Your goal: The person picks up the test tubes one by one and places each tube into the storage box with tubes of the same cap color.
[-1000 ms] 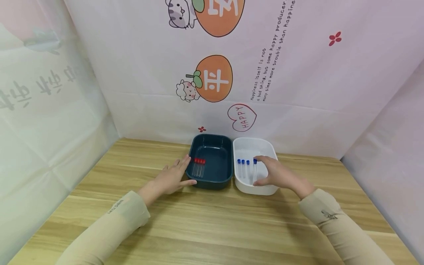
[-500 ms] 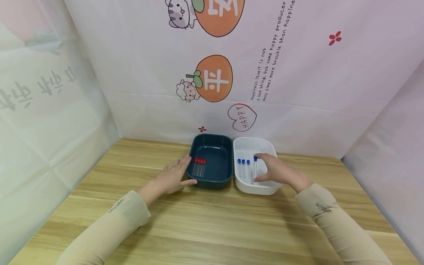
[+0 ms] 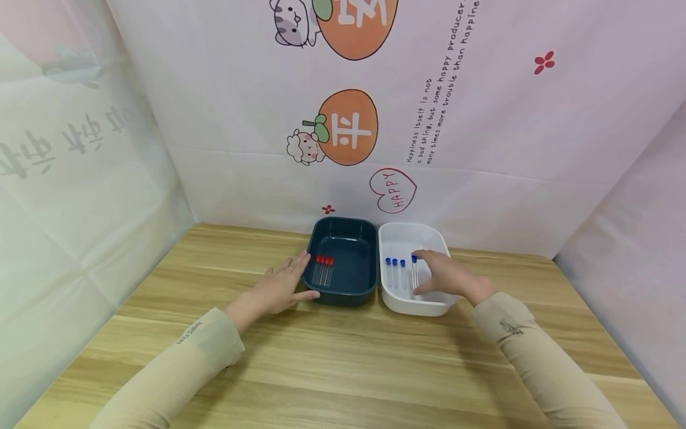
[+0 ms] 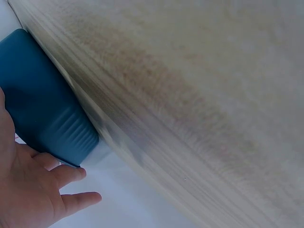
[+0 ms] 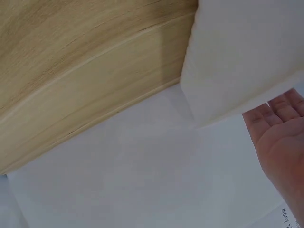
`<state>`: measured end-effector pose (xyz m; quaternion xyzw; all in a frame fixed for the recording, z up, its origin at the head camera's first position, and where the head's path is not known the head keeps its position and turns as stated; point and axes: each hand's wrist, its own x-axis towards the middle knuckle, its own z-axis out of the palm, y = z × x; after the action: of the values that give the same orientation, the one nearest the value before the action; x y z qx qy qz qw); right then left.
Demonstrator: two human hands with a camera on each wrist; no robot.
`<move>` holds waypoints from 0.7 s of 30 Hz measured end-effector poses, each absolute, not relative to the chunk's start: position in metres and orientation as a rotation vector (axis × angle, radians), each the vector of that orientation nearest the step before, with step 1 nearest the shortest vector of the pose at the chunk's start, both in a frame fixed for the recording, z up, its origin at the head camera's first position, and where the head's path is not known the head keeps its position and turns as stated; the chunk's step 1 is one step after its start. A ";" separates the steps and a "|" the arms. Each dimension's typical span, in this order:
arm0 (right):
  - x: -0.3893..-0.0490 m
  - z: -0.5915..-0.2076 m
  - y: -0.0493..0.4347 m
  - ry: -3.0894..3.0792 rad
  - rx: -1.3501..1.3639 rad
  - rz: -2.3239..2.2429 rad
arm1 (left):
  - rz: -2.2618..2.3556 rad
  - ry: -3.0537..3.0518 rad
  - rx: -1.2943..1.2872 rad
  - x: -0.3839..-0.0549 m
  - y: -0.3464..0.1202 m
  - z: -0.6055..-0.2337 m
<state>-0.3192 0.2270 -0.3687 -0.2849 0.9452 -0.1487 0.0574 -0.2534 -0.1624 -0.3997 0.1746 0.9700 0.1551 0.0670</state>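
Observation:
My left hand (image 3: pixel 280 287) rests at the left side of a dark teal bin (image 3: pixel 343 300), fingers extended along its rim and thumb at the front corner. In the left wrist view its spread fingers touch the bin's edge. Several red-capped test tubes (image 3: pixel 323 273) lie side by side in that bin. My right hand (image 3: pixel 446 275) reaches into a white bin (image 3: pixel 415 307), pinching a blue-capped test tube (image 3: pixel 415 271) lengthwise between thumb and fingers. To its left, three blue-capped test tubes (image 3: pixel 395 274) lie parallel. The right wrist view shows fingers behind the white bin's rim, the tube hidden.
Both bins stand side by side at the back of a wooden table (image 3: pixel 343 369). A white printed cloth (image 3: pixel 257 119) hangs right behind them, with more cloth at the left and right sides.
My right hand and its tube rise slightly, then come down a little; the right forearm shifts left. The left hand, both bins and the other tubes stay in place.

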 end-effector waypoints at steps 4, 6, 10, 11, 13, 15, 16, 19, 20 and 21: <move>-0.324 -0.371 0.228 2.843 -0.850 -0.439 | 0.480 2.918 0.521 -0.254 -0.162 -0.400; -0.327 -0.371 0.228 2.832 -0.844 -0.426 | 0.483 2.922 0.523 -0.254 -0.163 -0.400; -0.334 -0.372 0.227 2.805 -0.825 -0.381 | 0.483 2.926 0.524 -0.254 -0.163 -0.400; -0.335 -0.372 0.227 2.795 -0.814 -0.374 | 0.481 2.926 0.525 -0.255 -0.164 -0.400; -0.338 -0.372 0.225 2.783 -0.806 -0.357 | 0.479 2.923 0.524 -0.255 -0.164 -0.400; -0.341 -0.373 0.224 2.772 -0.786 -0.354 | 0.480 2.921 0.531 -0.255 -0.163 -0.400; -0.342 -0.374 0.224 2.770 -0.782 -0.351 | 0.479 2.919 0.531 -0.255 -0.163 -0.400; -0.346 -0.378 0.222 2.773 -0.797 -0.327 | 0.490 2.923 0.540 -0.255 -0.163 -0.401; -0.347 -0.380 0.222 2.776 -0.802 -0.324 | 0.491 2.924 0.540 -0.254 -0.163 -0.401; -0.348 -0.382 0.222 2.779 -0.807 -0.320 | 0.491 2.924 0.537 -0.254 -0.163 -0.401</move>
<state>-0.3485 0.2217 -0.3816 -0.2753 0.9482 -0.1091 0.1149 -0.2545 -0.1635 -0.4011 0.1777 0.9685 0.1625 0.0640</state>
